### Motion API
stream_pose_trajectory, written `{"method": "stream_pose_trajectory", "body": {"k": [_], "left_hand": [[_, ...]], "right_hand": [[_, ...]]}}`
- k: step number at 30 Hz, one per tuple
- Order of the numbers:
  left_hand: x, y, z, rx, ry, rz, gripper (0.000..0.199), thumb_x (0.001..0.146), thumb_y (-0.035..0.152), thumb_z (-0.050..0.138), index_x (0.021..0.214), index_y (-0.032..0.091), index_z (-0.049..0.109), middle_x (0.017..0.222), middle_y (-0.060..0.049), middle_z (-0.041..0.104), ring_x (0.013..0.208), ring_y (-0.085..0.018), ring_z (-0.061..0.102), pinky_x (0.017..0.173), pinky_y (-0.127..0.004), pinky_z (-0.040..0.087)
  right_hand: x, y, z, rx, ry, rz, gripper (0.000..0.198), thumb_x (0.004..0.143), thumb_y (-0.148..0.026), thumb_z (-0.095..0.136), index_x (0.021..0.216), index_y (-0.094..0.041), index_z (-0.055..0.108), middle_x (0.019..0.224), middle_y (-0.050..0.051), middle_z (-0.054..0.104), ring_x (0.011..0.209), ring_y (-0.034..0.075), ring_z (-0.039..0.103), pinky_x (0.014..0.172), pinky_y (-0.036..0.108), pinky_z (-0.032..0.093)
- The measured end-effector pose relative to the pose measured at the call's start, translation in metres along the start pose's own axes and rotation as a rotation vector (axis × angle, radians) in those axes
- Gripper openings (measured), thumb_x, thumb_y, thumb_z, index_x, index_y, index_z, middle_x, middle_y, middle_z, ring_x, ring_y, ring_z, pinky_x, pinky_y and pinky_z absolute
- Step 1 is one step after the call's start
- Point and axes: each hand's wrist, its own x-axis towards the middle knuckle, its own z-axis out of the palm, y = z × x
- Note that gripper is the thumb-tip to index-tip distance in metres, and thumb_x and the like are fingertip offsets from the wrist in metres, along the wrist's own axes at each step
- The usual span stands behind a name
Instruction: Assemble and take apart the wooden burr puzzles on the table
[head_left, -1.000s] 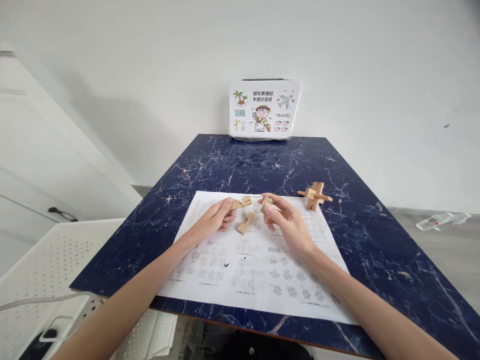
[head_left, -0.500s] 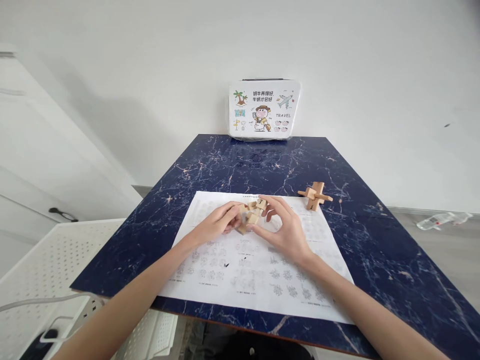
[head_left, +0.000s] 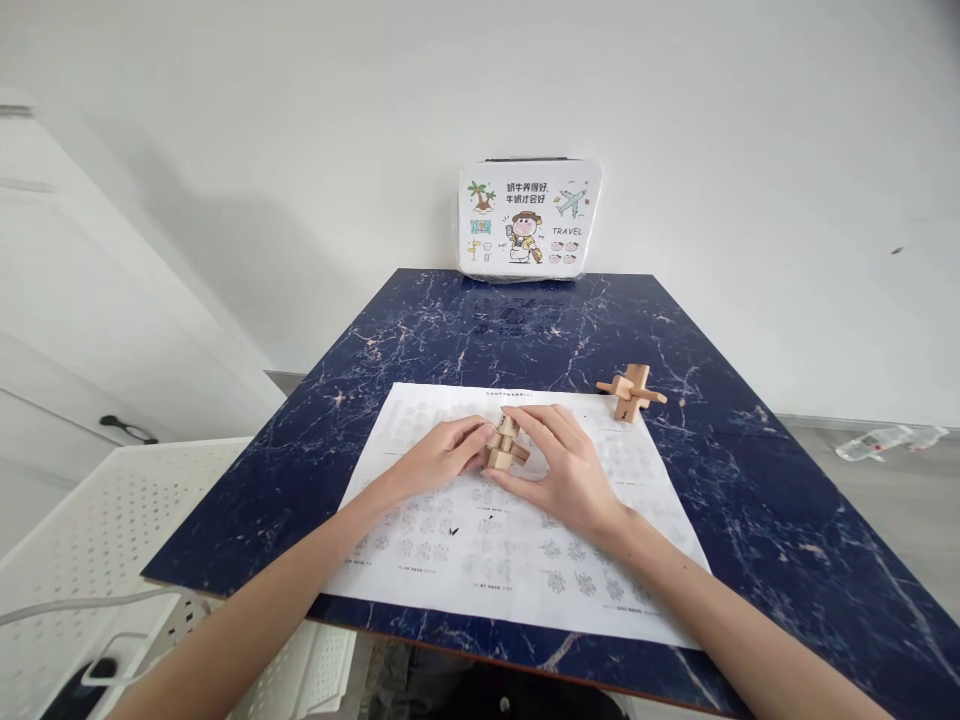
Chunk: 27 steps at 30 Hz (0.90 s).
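Note:
A small wooden interlocking puzzle (head_left: 504,447) of pale blocks, with a black mark on its top piece, is held just above the printed sheet (head_left: 517,560). My left hand (head_left: 450,452) grips its left side, thumb and fingers pinched together on the wood. From the right, my right hand (head_left: 559,455) curves around it, the thumb at the near lower block and the index finger at the top. My left fingertips are partly hidden behind the puzzle. Another wooden puzzle (head_left: 631,392), cross-shaped, stands by the sheet's upper right corner.
The table (head_left: 525,340) has a dark blue marbled top. A white cartoon case (head_left: 529,220) leans on the wall at its far edge. To the left is a white perforated rack (head_left: 97,500) with a cable. A plastic bottle (head_left: 874,442) lies beyond the right edge.
The puzzle has turned in my hands and its pieces look closer together. Its marked piece now tilts and sits further left. My right thumb has shifted slightly left and down.

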Motion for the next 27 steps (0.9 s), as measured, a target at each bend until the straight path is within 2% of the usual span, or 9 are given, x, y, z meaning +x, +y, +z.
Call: {"method": "stream_pose_trajectory", "body": {"k": [3,10,17,23,27], "left_hand": [[-0.001,0.002,0.005,0.017,0.028,0.013,0.044,0.107,0.053,0.042,0.079,0.020,0.049,0.069,0.002,0.048,0.058,-0.012,0.041,0.059,-0.028,0.036],[0.000,0.000,0.014,0.113,0.156,0.024,0.042,0.108,0.050,0.042,0.081,0.020,0.053,0.072,0.001,0.053,0.063,-0.013,0.046,0.062,-0.028,0.037],[0.000,0.002,0.018,0.148,0.176,0.044,0.041,0.108,0.050,0.042,0.086,0.019,0.058,0.072,0.001,0.056,0.064,-0.014,0.048,0.062,-0.028,0.037],[-0.002,0.009,0.019,0.138,0.204,0.075,0.043,0.107,0.049,0.047,0.088,0.019,0.069,0.080,-0.002,0.069,0.070,-0.015,0.056,0.064,-0.028,0.038],[-0.003,0.014,0.018,0.124,0.225,0.097,0.040,0.106,0.047,0.052,0.094,0.020,0.077,0.090,-0.005,0.075,0.079,-0.017,0.063,0.071,-0.029,0.044]], "right_hand": [[0.000,-0.002,0.000,-0.038,0.001,-0.018,0.059,0.090,-0.048,0.077,0.142,-0.024,0.060,0.119,0.015,0.070,0.105,0.033,0.064,0.091,0.053,0.054],[0.000,-0.003,0.002,-0.126,0.031,-0.014,0.055,0.092,-0.052,0.074,0.137,-0.022,0.062,0.114,0.015,0.068,0.100,0.032,0.063,0.087,0.050,0.053],[0.001,-0.006,0.001,-0.186,0.042,-0.031,0.055,0.094,-0.054,0.070,0.138,-0.024,0.060,0.111,0.014,0.069,0.097,0.032,0.063,0.085,0.049,0.051],[0.000,-0.006,0.002,-0.231,0.059,-0.039,0.052,0.095,-0.047,0.070,0.140,-0.024,0.059,0.109,0.013,0.069,0.096,0.032,0.063,0.084,0.049,0.050],[0.000,-0.006,0.001,-0.242,0.073,-0.050,0.054,0.094,-0.048,0.071,0.141,-0.025,0.058,0.108,0.013,0.069,0.095,0.031,0.063,0.084,0.048,0.050]]}}
